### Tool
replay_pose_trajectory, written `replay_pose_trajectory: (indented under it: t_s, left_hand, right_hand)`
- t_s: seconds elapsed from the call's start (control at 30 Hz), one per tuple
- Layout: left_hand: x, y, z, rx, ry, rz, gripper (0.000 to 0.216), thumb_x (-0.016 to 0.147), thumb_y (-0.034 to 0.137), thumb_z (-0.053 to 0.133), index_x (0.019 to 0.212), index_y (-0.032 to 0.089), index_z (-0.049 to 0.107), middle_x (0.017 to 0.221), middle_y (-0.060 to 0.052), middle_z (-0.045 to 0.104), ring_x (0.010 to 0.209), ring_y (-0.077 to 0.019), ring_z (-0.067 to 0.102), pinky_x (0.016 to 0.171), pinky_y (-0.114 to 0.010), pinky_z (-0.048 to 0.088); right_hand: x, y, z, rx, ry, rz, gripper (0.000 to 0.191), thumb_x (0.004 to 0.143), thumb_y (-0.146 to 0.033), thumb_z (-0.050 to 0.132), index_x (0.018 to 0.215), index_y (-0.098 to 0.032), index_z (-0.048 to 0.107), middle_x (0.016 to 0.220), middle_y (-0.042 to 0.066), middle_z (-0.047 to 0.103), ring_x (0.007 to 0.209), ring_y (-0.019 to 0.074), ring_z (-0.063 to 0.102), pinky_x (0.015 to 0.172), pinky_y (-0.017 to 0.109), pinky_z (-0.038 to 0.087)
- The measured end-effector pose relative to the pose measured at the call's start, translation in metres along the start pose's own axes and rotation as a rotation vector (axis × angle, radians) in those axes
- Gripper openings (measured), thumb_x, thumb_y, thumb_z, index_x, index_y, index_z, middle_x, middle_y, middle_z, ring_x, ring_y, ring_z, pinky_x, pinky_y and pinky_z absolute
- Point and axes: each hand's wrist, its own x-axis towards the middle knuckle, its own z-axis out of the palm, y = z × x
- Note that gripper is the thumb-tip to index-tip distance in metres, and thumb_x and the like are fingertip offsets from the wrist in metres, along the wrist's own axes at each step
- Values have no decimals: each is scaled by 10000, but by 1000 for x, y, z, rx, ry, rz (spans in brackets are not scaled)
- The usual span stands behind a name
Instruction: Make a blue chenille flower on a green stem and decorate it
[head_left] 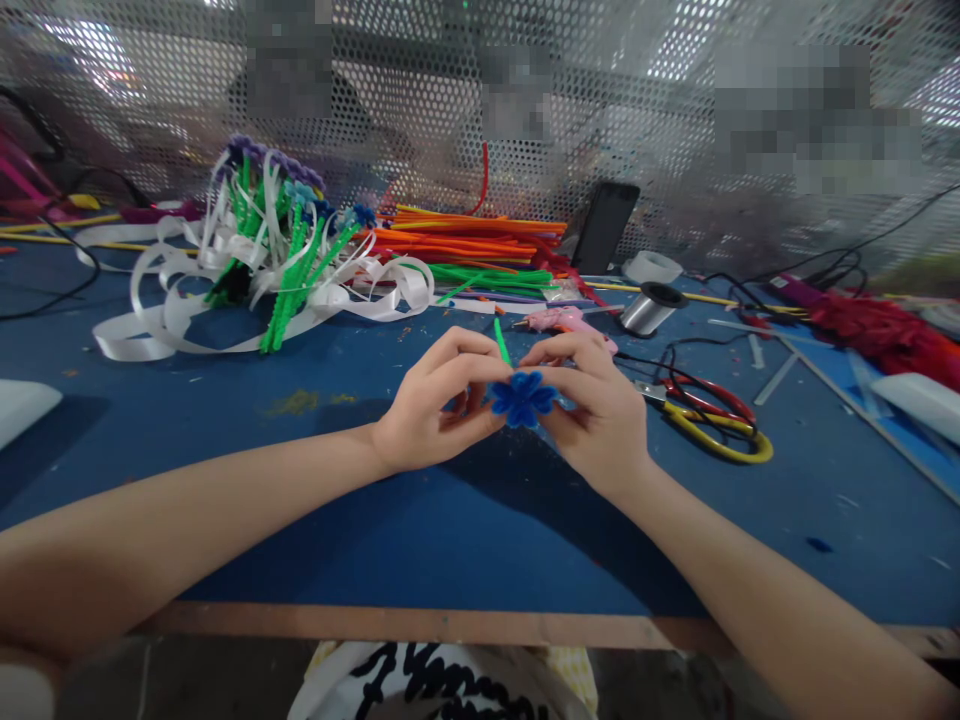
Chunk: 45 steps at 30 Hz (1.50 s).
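Work in hand: blue chenille flower [523, 399], held btwn the two hands over the blue tabletop [352, 550]. Done so far: petals shaped & set in a ring, face toward the wearer. Green stem [502, 341] pokes up just beyond the fingertips; its join w/ the flower is hidden, so can't tell if it's fixed. Prob. mostly formed, I'd judge; no ribbon visible on this one. Exact amt left unclear.

Grip: L hand [450, 395] nearly closed, thumb & fingers pinching the flower's left edge; R hand [592, 405] likewise pinched at its right edge, no real gap. Both touch the same pc.

Beyond & left of grip: bunch of green-stemmed flowers [289, 285], purple & blue heads, white ribbon [135, 340] looped around/among them. Straight beyond: orange chenille stems [465, 240], green ones [487, 280] nearer. Just past R hand: pink glue gun [559, 320], wire spool [651, 312] a bit farther. Right of R hand, near: scissors [694, 427] w/ red & yellow handles, black cable over them.
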Motion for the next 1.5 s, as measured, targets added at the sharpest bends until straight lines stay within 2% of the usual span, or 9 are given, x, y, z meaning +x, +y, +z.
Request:
replay_pose_trajectory:
  t_s: [0.23,0.43,0.6,0.7,0.87,1.17,1.33,1.5]
  left_hand:
    - [1,1,1,-44,1,-27,244,899,213,692,1126,182,609,1057,-83,615,892,-145,632,582,-184,531]
    - [3,4,1,-4,6,-21,195,935,275,668,1092,173,615,1042,-83,623,807,-115,606,574,-181,521]
    - [2,3,1,-28,21,-21,197,941,228,651,1126,176,609,1059,-92,612,908,-142,624,566,-165,520]
    - [2,3,0,-38,19,-27,200,943,217,647,1137,182,610,1075,-91,617,880,-130,627,558,-160,518]
    - [3,4,-1,-26,15,-19,189,954,217,635,1140,184,621,1106,-89,643,833,-106,625,596,-167,531]
    - [4,4,0,-101,43,-45,171,931,195,665,1099,182,640,1052,-79,685,815,-104,655,580,-164,520]
    - [6,4,-1,-63,35,-35,178,921,153,662,1097,179,654,1053,-85,699,833,-115,663,586,-170,530]
    - [9,8,-2,-33,31,-20,194,904,154,693,1095,162,664,1058,-83,704,717,-69,614,557,-146,502]
  right_hand:
    - [1,0,0,26,49,-37,251,874,-90,687,1000,-289,773,925,40,704,894,212,597,833,427,477]
    - [2,0,0,29,51,-28,241,858,-120,719,1026,-281,780,921,38,729,888,216,605,825,416,486]
    - [3,-3,-1,70,100,26,332,824,-115,745,1110,-281,756,951,45,717,897,218,632,849,426,497]
    - [3,-2,-1,143,125,5,352,809,-90,751,1093,-298,752,954,38,715,888,213,636,839,428,498]
    - [3,-1,-1,191,133,-31,353,786,-83,775,1059,-306,755,937,25,739,861,211,632,847,446,503]
    - [2,-6,-1,132,175,-6,245,824,-141,730,996,-310,768,904,27,756,830,225,652,790,454,529]
    - [2,-8,-2,130,166,11,259,829,-122,718,1014,-298,763,917,37,754,850,227,648,792,447,528]
    - [3,-8,-3,144,203,-1,284,815,-102,737,1021,-296,761,915,34,750,848,221,644,788,439,529]
